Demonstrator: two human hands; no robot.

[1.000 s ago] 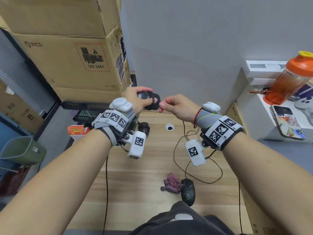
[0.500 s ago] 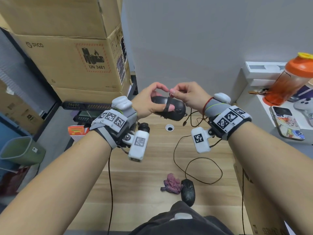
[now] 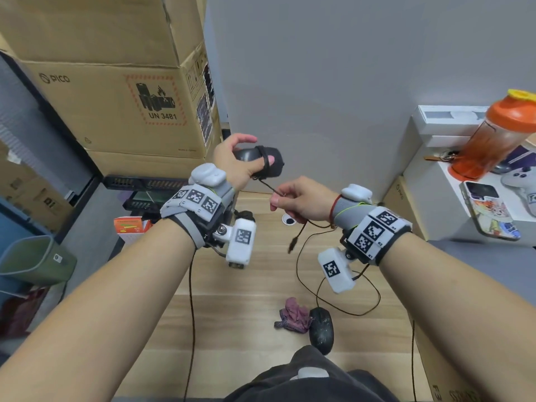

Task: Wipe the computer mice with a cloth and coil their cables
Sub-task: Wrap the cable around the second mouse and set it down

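Observation:
My left hand (image 3: 232, 163) grips a black mouse (image 3: 274, 162) raised above the wooden desk (image 3: 246, 285), with its cable wound around the body. My right hand (image 3: 301, 201) pinches that mouse's cable (image 3: 268, 185) just below it, and the loose USB plug end (image 3: 293, 243) dangles under my right hand. A second black mouse (image 3: 321, 330) lies on the desk near the front edge, its cable (image 3: 348, 311) looping loosely behind it. A crumpled purple cloth (image 3: 293, 314) lies touching that mouse's left side.
Stacked cardboard boxes (image 3: 110, 91) stand at the left, a green bin (image 3: 32, 259) below them. A white shelf at the right holds an orange shaker bottle (image 3: 496, 137), a phone (image 3: 490, 207) and a game controller (image 3: 522, 181). A desk grommet hole (image 3: 288, 219) sits mid-desk.
My right hand has dropped from the top of the held mouse to below it, drawing the cable down and around. The left hand keeps the mouse up, slightly shifted left.

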